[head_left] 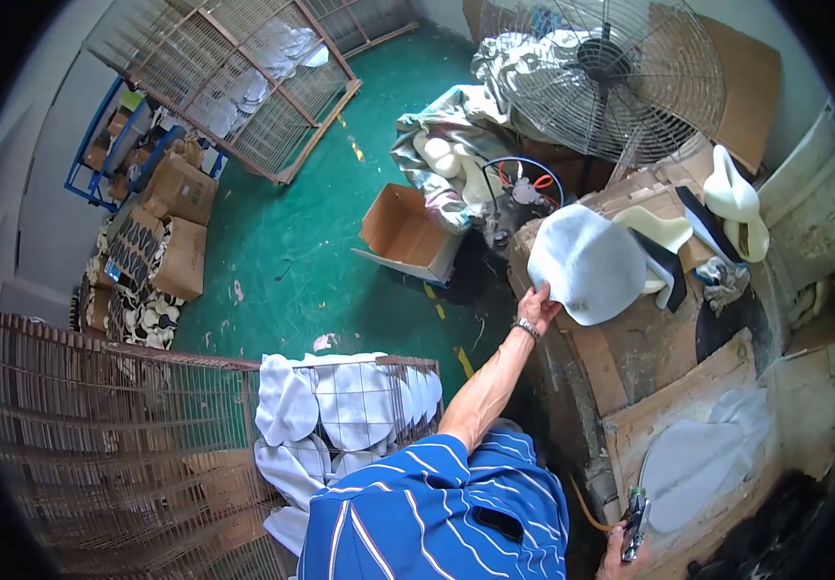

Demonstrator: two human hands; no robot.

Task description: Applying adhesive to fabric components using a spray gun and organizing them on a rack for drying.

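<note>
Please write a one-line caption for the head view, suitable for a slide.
Left hand grips a white foam sheet on the cardboard-covered bench; right hand holds a spray gun.

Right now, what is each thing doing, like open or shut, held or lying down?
Left hand: shut on the edge of the white foam pad.
White foam pad: lifted at its edge, over the workbench.
Right hand: shut on the spray gun.
Cardboard box: open, on the green floor.
Big fan: blades blurred behind the grille, cannot tell if spinning.
Wire rack: holding white pads.
</note>
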